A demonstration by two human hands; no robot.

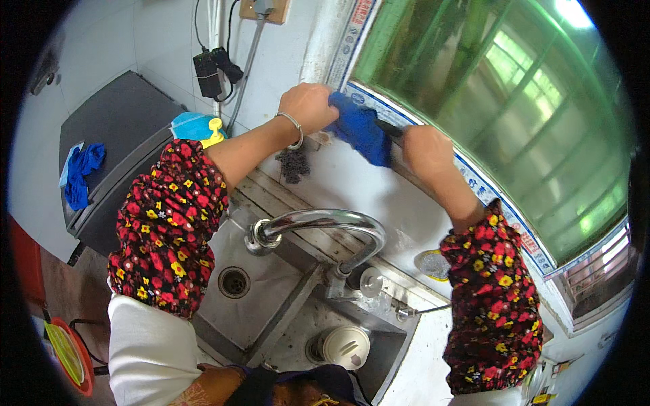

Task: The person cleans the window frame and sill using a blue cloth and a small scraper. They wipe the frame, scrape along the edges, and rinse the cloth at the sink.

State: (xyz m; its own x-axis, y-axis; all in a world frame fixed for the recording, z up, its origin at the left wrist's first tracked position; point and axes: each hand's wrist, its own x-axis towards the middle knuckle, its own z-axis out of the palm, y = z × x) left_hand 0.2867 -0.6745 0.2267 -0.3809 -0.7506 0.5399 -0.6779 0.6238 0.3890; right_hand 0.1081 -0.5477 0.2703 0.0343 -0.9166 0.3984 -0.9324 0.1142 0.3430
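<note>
My left hand (309, 107), with a bracelet at the wrist, grips one end of a blue cloth (361, 133) at the foot of the window. My right hand (429, 152) is closed around a tool with a dark handle (388, 128); the cloth meets its tip, and the rest of the tool is hidden. The cloth lies along the lower window frame (472, 182), which carries printed protective film. Behind the frame is a green-tinted window pane (487, 101). Floral sleeve covers (167, 223) are on both my forearms.
Below my hands, a chrome faucet (325, 217) arches over a two-basin steel sink (299, 299). A pale lidded container (346, 347) sits in the right basin. A dark scouring pad (293, 165) rests on the ledge. At left, another blue cloth (81, 175) lies on a dark appliance (122, 111).
</note>
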